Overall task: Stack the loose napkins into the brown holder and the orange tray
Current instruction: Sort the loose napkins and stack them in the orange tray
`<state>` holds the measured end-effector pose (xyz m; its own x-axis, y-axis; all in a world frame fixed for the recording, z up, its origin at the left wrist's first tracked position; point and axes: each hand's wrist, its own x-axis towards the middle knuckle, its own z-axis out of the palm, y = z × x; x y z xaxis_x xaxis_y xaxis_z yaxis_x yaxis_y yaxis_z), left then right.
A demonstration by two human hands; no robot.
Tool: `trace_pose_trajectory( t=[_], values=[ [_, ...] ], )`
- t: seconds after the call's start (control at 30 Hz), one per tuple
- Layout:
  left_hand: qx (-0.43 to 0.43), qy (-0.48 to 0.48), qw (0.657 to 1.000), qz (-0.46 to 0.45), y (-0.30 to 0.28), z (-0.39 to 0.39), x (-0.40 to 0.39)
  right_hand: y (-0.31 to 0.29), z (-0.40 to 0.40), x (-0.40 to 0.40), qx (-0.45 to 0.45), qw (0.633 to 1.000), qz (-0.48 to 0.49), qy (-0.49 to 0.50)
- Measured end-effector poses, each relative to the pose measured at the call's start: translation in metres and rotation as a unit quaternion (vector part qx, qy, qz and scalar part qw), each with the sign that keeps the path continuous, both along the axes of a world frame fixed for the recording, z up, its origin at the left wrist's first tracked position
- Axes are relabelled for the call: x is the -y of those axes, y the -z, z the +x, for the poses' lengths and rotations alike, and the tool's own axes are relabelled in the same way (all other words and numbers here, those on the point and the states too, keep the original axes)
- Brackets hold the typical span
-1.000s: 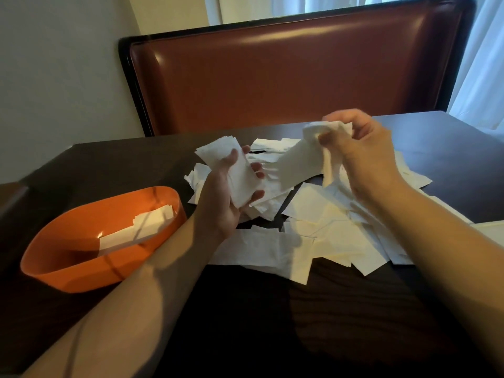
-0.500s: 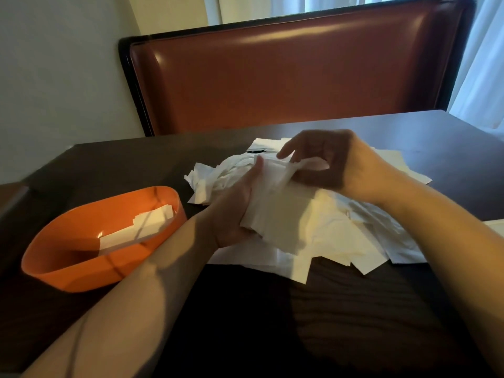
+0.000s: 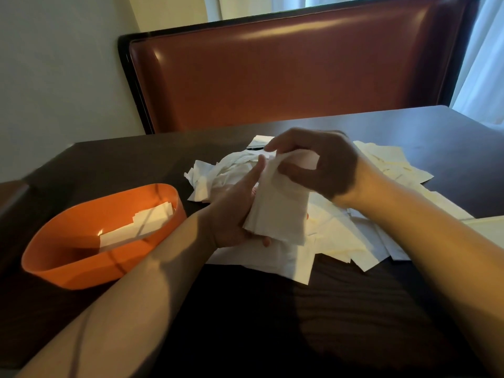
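Observation:
A small stack of white napkins (image 3: 281, 211) stands nearly upright above the table's middle. My left hand (image 3: 234, 211) holds its lower left side, thumb up along the edge. My right hand (image 3: 319, 162) pinches the stack's top edge from above. Beneath both hands spreads a heap of loose white napkins (image 3: 362, 241). At the left sits the orange tray (image 3: 68, 268), with a few napkins (image 3: 139, 227) lying inside it. The brown holder is not visible.
The dark wooden table (image 3: 272, 328) has bare surface in front of me. A reddish-brown padded bench back (image 3: 286, 77) stands behind the far edge. A brown object's corner (image 3: 11, 192) shows at the far left. Curtains hang at the right.
My right hand brought the lifted napkin down onto the stack in my left hand. Both hands now hold that stack together, lower and closer to the heap.

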<state>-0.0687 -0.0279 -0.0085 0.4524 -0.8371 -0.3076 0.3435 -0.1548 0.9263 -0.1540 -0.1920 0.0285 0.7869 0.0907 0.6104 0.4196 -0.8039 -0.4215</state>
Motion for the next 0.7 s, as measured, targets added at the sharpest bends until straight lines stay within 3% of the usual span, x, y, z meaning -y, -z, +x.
trace_pose_trajectory(
  t=[0.2, 0.37, 0.53, 0.7],
  values=[
    [-0.007, 0.046, 0.999, -0.025, -0.003, -0.004, -0.002, 0.003, 0.003, 0.011, 0.052, 0.996, 0.065, 0.015],
    [-0.022, 0.027, 0.998, -0.053, -0.001, -0.001, -0.002, -0.002, 0.001, 0.009, 0.063, 0.959, 0.273, 0.047],
    [-0.017, -0.050, 0.994, -0.095, -0.002, -0.001, 0.000, -0.008, -0.005, 0.010, -0.061, 0.873, 0.482, -0.047],
    [-0.006, -0.085, 0.990, -0.115, -0.003, -0.001, 0.001, 0.017, 0.008, -0.005, -0.109, 0.872, 0.476, 0.003]
  ],
)
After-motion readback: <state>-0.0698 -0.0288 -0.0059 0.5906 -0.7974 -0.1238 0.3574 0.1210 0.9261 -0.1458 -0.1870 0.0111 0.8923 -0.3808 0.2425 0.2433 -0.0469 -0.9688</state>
